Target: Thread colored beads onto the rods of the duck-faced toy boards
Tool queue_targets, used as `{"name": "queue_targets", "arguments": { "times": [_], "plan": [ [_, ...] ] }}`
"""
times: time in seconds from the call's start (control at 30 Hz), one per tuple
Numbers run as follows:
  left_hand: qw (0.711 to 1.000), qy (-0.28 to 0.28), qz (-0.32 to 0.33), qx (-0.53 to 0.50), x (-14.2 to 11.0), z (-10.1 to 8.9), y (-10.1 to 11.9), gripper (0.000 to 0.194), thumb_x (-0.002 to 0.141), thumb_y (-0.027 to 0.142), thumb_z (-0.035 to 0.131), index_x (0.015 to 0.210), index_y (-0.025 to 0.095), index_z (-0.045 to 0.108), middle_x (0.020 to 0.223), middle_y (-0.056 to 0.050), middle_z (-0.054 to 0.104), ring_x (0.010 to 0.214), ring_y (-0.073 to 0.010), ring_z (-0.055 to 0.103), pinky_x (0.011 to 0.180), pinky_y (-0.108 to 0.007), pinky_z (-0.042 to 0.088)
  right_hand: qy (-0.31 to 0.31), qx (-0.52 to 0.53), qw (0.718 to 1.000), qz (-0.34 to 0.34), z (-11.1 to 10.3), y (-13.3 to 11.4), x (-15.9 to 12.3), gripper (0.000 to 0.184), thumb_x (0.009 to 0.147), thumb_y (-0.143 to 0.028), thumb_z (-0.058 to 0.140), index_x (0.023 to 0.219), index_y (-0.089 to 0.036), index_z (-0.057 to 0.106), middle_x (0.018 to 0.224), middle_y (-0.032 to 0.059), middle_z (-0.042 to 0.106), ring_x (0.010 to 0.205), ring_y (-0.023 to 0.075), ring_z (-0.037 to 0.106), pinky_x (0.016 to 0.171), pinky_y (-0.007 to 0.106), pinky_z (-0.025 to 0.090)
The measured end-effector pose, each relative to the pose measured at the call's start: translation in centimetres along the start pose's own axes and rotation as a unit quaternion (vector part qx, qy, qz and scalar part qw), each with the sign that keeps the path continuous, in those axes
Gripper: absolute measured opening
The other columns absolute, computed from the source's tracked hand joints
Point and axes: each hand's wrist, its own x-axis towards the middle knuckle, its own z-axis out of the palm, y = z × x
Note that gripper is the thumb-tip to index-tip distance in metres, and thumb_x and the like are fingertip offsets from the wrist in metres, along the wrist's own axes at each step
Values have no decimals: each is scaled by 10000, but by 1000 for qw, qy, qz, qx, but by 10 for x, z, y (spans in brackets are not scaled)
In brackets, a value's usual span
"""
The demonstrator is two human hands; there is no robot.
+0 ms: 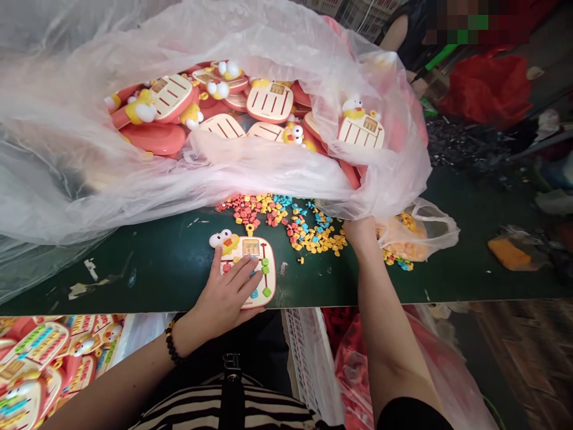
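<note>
My left hand [225,294] lies flat, fingers spread, on a pink and cream duck-shaped toy board [250,266] at the near edge of the green table [156,263]. My right hand [362,232] reaches to the lower edge of a big clear plastic bag [268,167]; its fingers are hidden under the plastic. Beside it lies a pile of small red, yellow and blue beads [290,221]. The bag holds several more duck toy boards [270,100].
A small plastic bag of beads [416,236] lies right of my right hand. More filled toy boards [40,358] sit in a bag at the lower left. A red bag [487,89] and another person's arm [396,33] are at the far right.
</note>
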Motion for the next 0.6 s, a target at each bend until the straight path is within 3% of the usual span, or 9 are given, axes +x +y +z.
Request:
{"name": "queue_targets", "arguments": {
  "times": [0.2, 0.37, 0.47, 0.6],
  "plan": [
    [1000, -2, 1, -1, 0, 1, 0, 458, 863, 518, 560, 1163, 175, 608, 1270, -120, 620, 1230, -268, 527, 1164, -606, -26, 8, -1, 1000, 5, 11, -15, 6, 260, 799, -96, 399, 782, -23, 648, 683, 217, 629, 664, 285, 592, 612, 384, 423],
    [1000, -6, -1, 4, 0, 1, 0, 464, 852, 528, 569, 1159, 182, 614, 1271, -122, 617, 1232, -281, 522, 1156, -636, -8, 43, 64, 997, 19, -7, -24, -19, 248, 852, -227, 444, 856, -87, 648, 713, 170, 661, 678, 269, 610, 630, 370, 461],
    [1000, -10, 0, 4, 0, 1, 0, 454, 859, 528, 559, 1154, 188, 614, 1274, -117, 616, 1230, -281, 524, 1153, -640, -8, 82, 191, 978, 29, -26, -55, -57, 270, 880, -341, 479, 935, -136, 645, 818, 142, 697, 699, 248, 638, 648, 360, 500],
    [1000, -7, 2, 1, 0, 2, 0, 448, 874, 517, 538, 1164, 182, 605, 1268, -121, 619, 1236, -280, 517, 1149, -642, -15, 32, 380, 917, -119, -37, -117, -99, 188, 912, -335, 513, 967, -229, 658, 956, 58, 721, 842, 191, 682, 768, 325, 546]
  ]
}}
